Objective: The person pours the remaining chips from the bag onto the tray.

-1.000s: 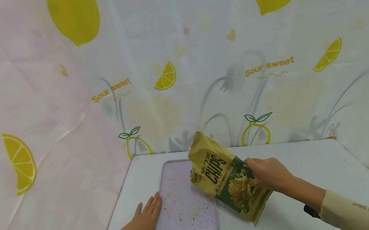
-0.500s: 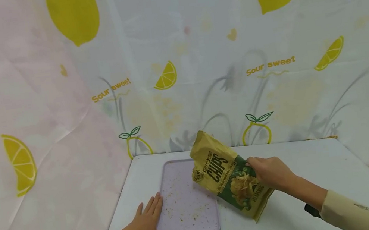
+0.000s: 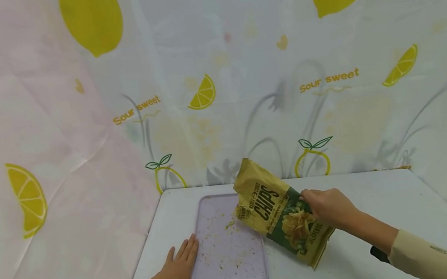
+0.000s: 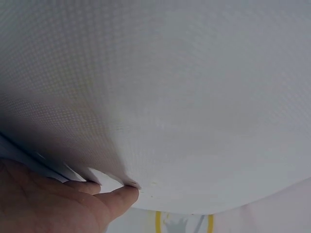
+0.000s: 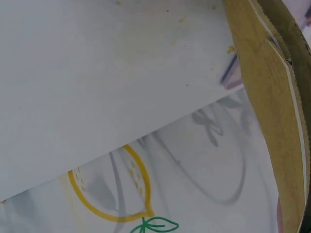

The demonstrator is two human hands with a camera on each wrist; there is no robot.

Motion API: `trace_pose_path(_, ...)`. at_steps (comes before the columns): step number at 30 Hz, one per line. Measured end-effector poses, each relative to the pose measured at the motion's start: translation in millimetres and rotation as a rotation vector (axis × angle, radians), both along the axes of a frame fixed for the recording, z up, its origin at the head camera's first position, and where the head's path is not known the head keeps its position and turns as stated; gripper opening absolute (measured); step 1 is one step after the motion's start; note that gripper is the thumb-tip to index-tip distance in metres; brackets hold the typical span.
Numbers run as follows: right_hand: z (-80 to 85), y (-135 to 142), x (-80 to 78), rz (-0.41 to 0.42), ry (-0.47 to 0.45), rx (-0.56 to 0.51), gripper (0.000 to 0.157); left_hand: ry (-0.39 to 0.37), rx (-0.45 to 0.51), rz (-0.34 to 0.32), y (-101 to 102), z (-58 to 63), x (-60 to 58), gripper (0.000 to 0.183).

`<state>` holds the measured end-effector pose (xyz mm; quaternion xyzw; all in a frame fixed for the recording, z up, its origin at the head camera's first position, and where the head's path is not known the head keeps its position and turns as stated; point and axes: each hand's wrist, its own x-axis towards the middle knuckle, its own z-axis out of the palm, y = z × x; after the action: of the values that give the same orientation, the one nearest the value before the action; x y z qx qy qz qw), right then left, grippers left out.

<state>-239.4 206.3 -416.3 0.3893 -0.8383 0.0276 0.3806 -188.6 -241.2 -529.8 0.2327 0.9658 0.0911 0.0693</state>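
Note:
A yellow and green chip bag [image 3: 272, 211], printed CHIPS and JALAPEÑOS, is tilted with its upper left end over the right side of a lilac tray [image 3: 248, 275]. My right hand [image 3: 329, 208] grips the bag by its right side. Small yellow-green crumbs [image 3: 229, 225] lie scattered on the tray, with a few below the bag's left end. At the tray's left edge my left hand [image 3: 181, 266] lies with fingers straight and thumb spread along the near corner. The left wrist view shows some fingers [image 4: 119, 199] on the white surface. In the right wrist view the bag [image 5: 267, 92] fills the right edge.
The tray stands on a white table [image 3: 364, 197]. Tiny crumbs [image 5: 182, 20] dot the tabletop near the bag. A lemon-print curtain [image 3: 246, 123] hangs behind the table, and a pinkish one [image 3: 62, 197] runs along its left side.
Fresh crumbs have appeared on the tray just below the bag's left end. The bag has shifted very slightly right. My left hand stays in place at the tray's edge.

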Motion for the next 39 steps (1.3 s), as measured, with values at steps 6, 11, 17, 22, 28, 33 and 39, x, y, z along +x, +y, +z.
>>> trace_pose_path(6, 6.1, 2.0, 0.9, 0.009, 0.025, -0.068, 0.050, -0.004, -0.012, 0.005, 1.3, 1.2, 1.3, 0.132)
trace_pose_path(11, 5.9, -0.6, -0.7, 0.061, 0.041, -0.095, 0.047, 0.010, -0.015, 0.005, -0.5, -1.2, -0.4, 0.133)
trace_pose_path(17, -1.0, -0.7, 3.7, 0.037, -0.005, -0.023, 0.051, 0.041, 0.048, -0.017, -1.0, -9.3, -2.0, 0.134)
trace_pose_path(22, -2.4, 1.2, 3.8, 0.030, -0.006, -0.047, 0.051, 0.043, 0.029, -0.001, -0.7, -9.0, -1.3, 0.135)
trace_pose_path(28, -0.5, -0.6, 0.3, 0.028, 0.035, -0.126, 0.049, 0.031, 0.001, 0.002, -2.3, -5.5, -1.5, 0.134)
trace_pose_path(33, -1.6, -7.9, 0.8, 0.035, -0.019, -0.055, 0.048, 0.044, 0.004, 0.002, -2.9, -4.8, -1.7, 0.133)
trace_pose_path(39, -2.6, -8.2, 3.0, 0.029, -0.017, -0.048, 0.049, 0.031, 0.009, 0.004, -0.6, -5.5, -0.1, 0.133)
